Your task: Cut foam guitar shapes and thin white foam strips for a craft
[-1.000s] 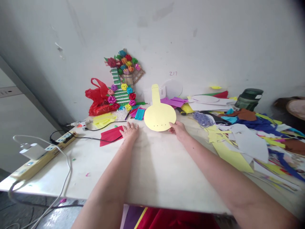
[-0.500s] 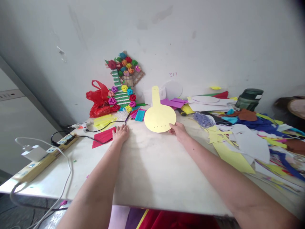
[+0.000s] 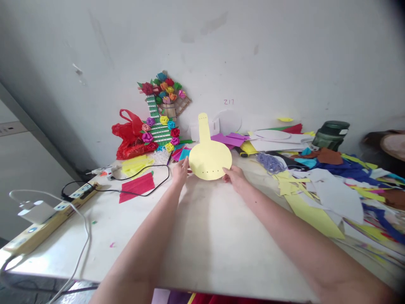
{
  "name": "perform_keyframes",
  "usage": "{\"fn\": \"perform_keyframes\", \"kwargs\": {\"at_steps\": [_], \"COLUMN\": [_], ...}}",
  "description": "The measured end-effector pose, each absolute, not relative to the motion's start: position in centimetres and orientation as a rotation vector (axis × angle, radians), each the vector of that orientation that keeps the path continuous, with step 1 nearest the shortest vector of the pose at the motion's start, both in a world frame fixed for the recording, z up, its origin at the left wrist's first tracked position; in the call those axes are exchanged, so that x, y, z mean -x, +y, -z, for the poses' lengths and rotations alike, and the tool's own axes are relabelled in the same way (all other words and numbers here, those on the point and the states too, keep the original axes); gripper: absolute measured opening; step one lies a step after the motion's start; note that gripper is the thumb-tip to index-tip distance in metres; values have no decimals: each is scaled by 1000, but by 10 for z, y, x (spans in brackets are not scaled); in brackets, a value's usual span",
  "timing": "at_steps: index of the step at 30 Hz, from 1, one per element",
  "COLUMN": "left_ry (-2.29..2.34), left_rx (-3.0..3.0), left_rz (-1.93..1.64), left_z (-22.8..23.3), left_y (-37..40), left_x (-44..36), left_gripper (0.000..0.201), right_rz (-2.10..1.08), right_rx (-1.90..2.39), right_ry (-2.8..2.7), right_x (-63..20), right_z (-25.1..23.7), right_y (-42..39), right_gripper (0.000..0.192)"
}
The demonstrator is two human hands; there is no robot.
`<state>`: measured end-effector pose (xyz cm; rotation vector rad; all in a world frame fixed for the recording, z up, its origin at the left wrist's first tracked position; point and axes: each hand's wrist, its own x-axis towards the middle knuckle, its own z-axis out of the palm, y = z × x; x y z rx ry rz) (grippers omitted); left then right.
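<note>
Yellow and flat, an oval cut-out with a narrow neck is held tilted up, nearer the back edge of the worktop than the front one. Its lower right rim is pinched between the thumb and fingers of the right hand; its left rim is met by the left hand, whose fingertips are partly hidden, so whether a grip is made cannot be told. Just left of that hand, a looped black cable is laid across part of a red sheet. The left edge is lined by a power strip, onto which a white charger is plugged. Along the back edge, a red plastic bag and a flower-covered craft piece are set left of the cut-out, while purple paper is seen behind it. The right side is crowded by coloured scraps, with tangled purple yarn at their inner border and a dark green container toward the back right corner.
</note>
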<state>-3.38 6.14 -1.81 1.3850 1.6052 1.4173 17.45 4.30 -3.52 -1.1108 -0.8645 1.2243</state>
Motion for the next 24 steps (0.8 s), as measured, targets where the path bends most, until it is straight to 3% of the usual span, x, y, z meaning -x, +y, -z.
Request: {"fn": "perform_keyframes", "kwargs": {"at_steps": [6, 17, 21, 24], "left_ry": [1274, 1297, 1290, 1304], "left_rx": [-1027, -968, -981, -983], "left_rz": [-1466, -1605, -1613, -1613], "left_z": [36, 49, 52, 52], "left_y": [71, 97, 100, 99], "left_x": [17, 35, 38, 39], "left_gripper": [39, 19, 20, 21], "right_rz": [-1274, -1260, -1200, -1189], "right_rx": [1122, 1124, 1082, 1081], "right_ry": [-873, -925, -917, -887], "right_x": [-174, -146, -145, -146], "right_z": [31, 31, 36, 37], "right_y": [56, 76, 74, 73], "right_gripper": [5, 4, 15, 34]}}
